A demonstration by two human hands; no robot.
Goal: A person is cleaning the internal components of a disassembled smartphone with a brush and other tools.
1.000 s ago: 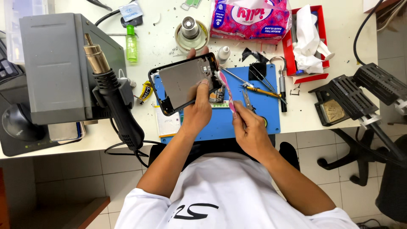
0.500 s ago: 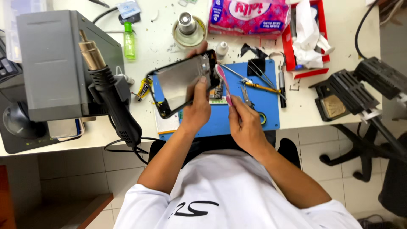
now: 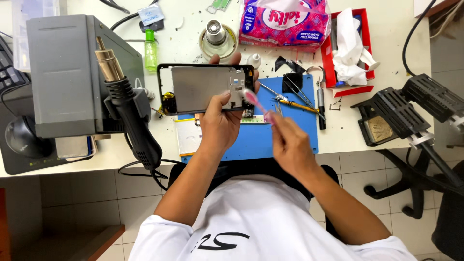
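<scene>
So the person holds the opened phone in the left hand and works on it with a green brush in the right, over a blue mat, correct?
Not quite: the brush is pink, not green, as the head view shows. The left hand does hold the opened phone, the right hand holds the brush, and the blue mat lies beneath.

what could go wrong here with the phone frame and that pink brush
The left hand holds the phone frame by its edges above the desk; a slip could drop it onto the blue mat. The right hand works the pink brush at the frame's right end, where pressing too hard might harm small exposed parts. The tweezers and the screwdriver lie close by, so a stray elbow or sweep might knock them off.
</scene>
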